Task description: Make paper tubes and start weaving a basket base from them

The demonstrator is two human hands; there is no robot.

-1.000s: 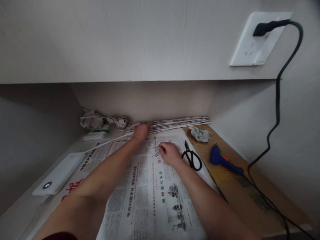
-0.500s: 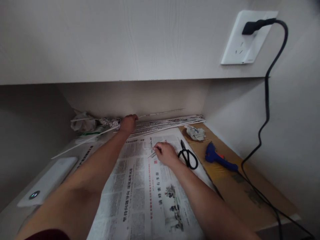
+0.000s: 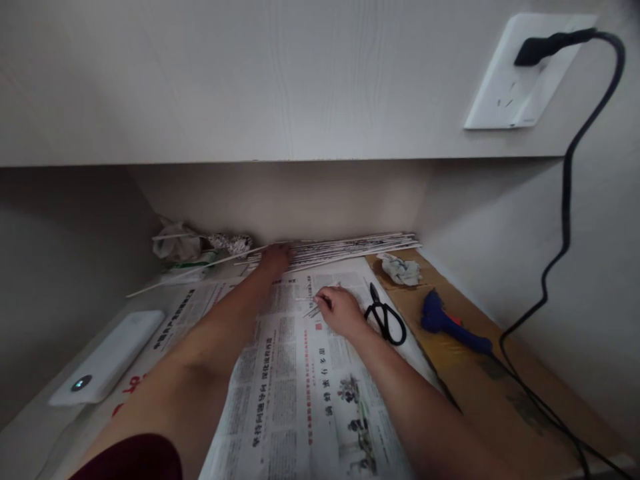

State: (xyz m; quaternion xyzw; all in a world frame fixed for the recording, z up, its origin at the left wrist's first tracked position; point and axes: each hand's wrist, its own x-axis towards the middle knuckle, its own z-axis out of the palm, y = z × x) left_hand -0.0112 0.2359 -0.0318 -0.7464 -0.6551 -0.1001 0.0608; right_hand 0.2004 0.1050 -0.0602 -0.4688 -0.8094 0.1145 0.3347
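1. The thin sticks [image 3: 355, 245] lie in a long bundle at the back of your worktop, near the rear wall.
2. Your left hand [image 3: 275, 260] is at the bundle's left part; you cannot tell from this view whether its fingers grip a stick.
3. One long stick [image 3: 185, 273] slants out leftward from beside that hand.
4. Your right hand [image 3: 340, 310] is nearer you, its thumb and forefinger pinched narrow on short pieces [image 3: 311, 311] above the newspaper [image 3: 280, 373].
5. Just right of that hand lie black scissors [image 3: 384, 320], blades pointing away from you.
6. Farther right, the cardboard [image 3: 480, 380] carries crumpled paper [image 3: 401, 269] and a blue glue gun [image 3: 453, 323].
7. On your left sits a white power bank [image 3: 113, 357] with a lit display.
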